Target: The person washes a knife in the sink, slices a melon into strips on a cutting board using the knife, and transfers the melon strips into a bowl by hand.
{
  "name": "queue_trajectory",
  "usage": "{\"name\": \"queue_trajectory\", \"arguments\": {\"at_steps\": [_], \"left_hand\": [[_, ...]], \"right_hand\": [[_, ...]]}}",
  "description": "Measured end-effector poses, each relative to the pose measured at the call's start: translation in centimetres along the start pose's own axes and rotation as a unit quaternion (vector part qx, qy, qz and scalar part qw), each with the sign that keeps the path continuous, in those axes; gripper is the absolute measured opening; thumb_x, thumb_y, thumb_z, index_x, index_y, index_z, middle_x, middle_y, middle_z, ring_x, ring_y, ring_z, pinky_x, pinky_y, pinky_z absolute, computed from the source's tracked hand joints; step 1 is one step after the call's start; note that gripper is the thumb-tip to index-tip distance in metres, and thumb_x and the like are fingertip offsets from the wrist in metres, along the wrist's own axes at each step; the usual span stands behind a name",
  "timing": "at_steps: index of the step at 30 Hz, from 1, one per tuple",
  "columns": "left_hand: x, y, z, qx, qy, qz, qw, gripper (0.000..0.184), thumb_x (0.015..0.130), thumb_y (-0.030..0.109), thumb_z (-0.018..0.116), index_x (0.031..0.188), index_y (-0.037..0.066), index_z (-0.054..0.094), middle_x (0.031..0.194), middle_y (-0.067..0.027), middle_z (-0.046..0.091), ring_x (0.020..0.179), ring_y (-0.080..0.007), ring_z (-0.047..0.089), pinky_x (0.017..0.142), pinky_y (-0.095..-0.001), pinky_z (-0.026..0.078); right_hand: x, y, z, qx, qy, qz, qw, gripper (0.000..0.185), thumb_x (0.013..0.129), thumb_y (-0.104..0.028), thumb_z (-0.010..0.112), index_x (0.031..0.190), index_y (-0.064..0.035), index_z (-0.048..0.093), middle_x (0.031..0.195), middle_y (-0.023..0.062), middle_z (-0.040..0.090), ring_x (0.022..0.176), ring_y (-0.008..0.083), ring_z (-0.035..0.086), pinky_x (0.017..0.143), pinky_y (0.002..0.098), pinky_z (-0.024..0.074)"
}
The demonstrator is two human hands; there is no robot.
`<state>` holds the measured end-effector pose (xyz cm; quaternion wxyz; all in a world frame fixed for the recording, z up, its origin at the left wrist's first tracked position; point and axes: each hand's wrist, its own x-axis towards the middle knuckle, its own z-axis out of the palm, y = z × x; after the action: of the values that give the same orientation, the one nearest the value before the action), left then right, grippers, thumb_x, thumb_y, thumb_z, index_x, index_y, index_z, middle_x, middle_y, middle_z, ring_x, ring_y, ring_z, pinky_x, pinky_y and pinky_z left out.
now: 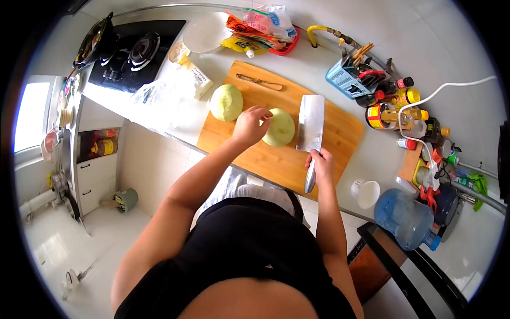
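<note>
Step looks like positioning: right hand (322, 162) wraps the knife (311, 125) handle, blade beside the melon (280, 128) at mid-board (340, 127). Left hand (252, 125) fingers bent at melon's side, contact unclear. Next move calls for steadying melon, fingertips clear of blade.

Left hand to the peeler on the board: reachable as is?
Probably yes. The left hand is at the right pale-green round, and the peeler lies just beyond; bare cutting board shows between them. The cleaver is off to the right, clear of that path.
</note>
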<state>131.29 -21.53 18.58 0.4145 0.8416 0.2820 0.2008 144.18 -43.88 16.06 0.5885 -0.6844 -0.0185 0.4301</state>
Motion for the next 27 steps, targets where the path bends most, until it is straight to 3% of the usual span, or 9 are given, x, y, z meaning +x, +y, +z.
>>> {"name": "queue_trajectory", "arguments": {"at_steps": [4, 6, 10, 14, 16, 19, 21, 24, 27], "left_hand": [[-0.7, -0.4, -1.2, -0.067, -0.04, -0.101, 0.992, 0.016, 0.081, 0.008, 0.063, 0.096, 0.0, 0.065, 0.082, -0.0085, 0.067, 0.069, -0.015, 0.062, 0.065, -0.0266, 0.05], [-1.5, -0.1, -2.0, -0.218, -0.079, -0.276, 0.933, 0.015, 0.084, 0.009, 0.061, 0.094, -0.001, 0.066, 0.082, -0.0055, 0.066, 0.069, -0.0137, 0.061, 0.064, -0.0257, 0.049], [-6.1, 3.3, -3.6, -0.387, -0.256, -0.272, 0.843, 0.042, 0.091, 0.033, 0.057, 0.118, 0.001, 0.057, 0.1, -0.0084, 0.063, 0.088, -0.0147, 0.058, 0.076, -0.0281, 0.047], [-10.4, 7.4, -4.0, -0.542, -0.102, -0.293, 0.781, 0.043, 0.091, 0.029, 0.059, 0.121, 0.0, 0.049, 0.1, -0.0084, 0.06, 0.089, -0.0156, 0.057, 0.077, -0.0281, 0.047], [-12.0, 6.8, -5.6, -0.522, -0.017, -0.339, 0.783, 0.033, 0.091, 0.02, 0.058, 0.113, -0.002, 0.048, 0.086, -0.0083, 0.057, 0.071, -0.0154, 0.058, 0.064, -0.0282, 0.049], [-14.0, 6.1, -11.4, -0.495, 0.053, -0.366, 0.787, 0.026, 0.091, 0.009, 0.051, 0.114, -0.002, 0.047, 0.075, -0.0076, 0.055, 0.058, -0.0132, 0.055, 0.055, -0.0247, 0.046], [-16.6, 4.0, -14.4, -0.496, 0.078, -0.343, 0.794, 0.027, 0.091, 0.008, 0.05, 0.116, -0.001, 0.047, 0.076, -0.007, 0.055, 0.06, -0.013, 0.054, 0.055, -0.0253, 0.046], [-20.4, 1.6, -19.6, -0.527, 0.126, -0.315, 0.779, 0.038, 0.092, 0.005, 0.046, 0.13, 0.003, 0.043, 0.078, -0.0062, 0.054, 0.063, -0.0126, 0.053, 0.056, -0.0255, 0.045], [-23.8, -0.2, -25.0, -0.554, 0.138, -0.267, 0.776, 0.05, 0.091, 0.015, 0.054, 0.137, 0.005, 0.036, 0.079, -0.0065, 0.055, 0.062, -0.0137, 0.053, 0.058, -0.0256, 0.045]], "right_hand": [[-2.5, -3.6, 0.7, 0.034, -0.058, -0.026, 0.997, 0.012, 0.083, -0.009, 0.057, 0.075, -0.001, 0.053, 0.058, 0.0077, 0.055, 0.047, 0.0154, 0.051, 0.045, 0.0286, 0.0417], [-2.7, -4.4, 0.7, 0.066, -0.103, -0.014, 0.992, 0.01, 0.081, -0.011, 0.058, 0.079, -0.0018, 0.054, 0.063, 0.0087, 0.057, 0.053, 0.0161, 0.054, 0.05, 0.0292, 0.0433], [-3.7, -6.1, 5.7, 0.207, -0.107, -0.016, 0.972, 0.008, 0.086, -0.011, 0.057, 0.086, -0.0041, 0.054, 0.081, 0.0053, 0.06, 0.074, 0.0115, 0.055, 0.069, 0.0235, 0.0428], [-5.3, -4.8, 11.2, 0.108, -0.279, 0.036, 0.954, 0.011, 0.089, -0.018, 0.06, 0.086, -0.0088, 0.054, 0.074, -0.0028, 0.056, 0.062, 0.0038, 0.051, 0.055, 0.0195, 0.0415], [-5.6, -4.8, 13.8, -0.054, -0.378, -0.045, 0.923, 0.026, 0.093, -0.03, 0.055, 0.087, -0.0053, 0.054, 0.064, -0.0001, 0.054, 0.057, 0.007, 0.052, 0.049, 0.0248, 0.0422], [1.3, -6.1, 17.2, -0.22, -0.245, -0.253, 0.91, 0.029, 0.089, -0.03, 0.059, 0.097, -0.0022, 0.058, 0.074, 0.0103, 0.062, 0.065, 0.0222, 0.06, 0.061, 0.0322, 0.0471], [8.2, -8.2, 18.5, -0.526, -0.012, -0.423, 0.738, 0.031, 0.082, -0.024, 0.062, 0.103, -0.0026, 0.06, 0.093, 0.0189, 0.064, 0.09, 0.0343, 0.06, 0.082, 0.038, 0.0468], [14.0, -6.9, 20.2, -0.721, 0.022, -0.372, 0.584, 0.032, 0.075, -0.017, 0.064, 0.105, -0.0078, 0.058, 0.101, 0.0166, 0.062, 0.099, 0.0357, 0.057, 0.087, 0.0447, 0.0469], [14.7, -6.4, 22.4, -0.754, -0.018, -0.25, 0.607, 0.018, 0.081, -0.012, 0.058, 0.098, -0.0076, 0.062, 0.1, 0.0172, 0.065, 0.095, 0.0345, 0.062, 0.08, 0.0455, 0.051]]}}
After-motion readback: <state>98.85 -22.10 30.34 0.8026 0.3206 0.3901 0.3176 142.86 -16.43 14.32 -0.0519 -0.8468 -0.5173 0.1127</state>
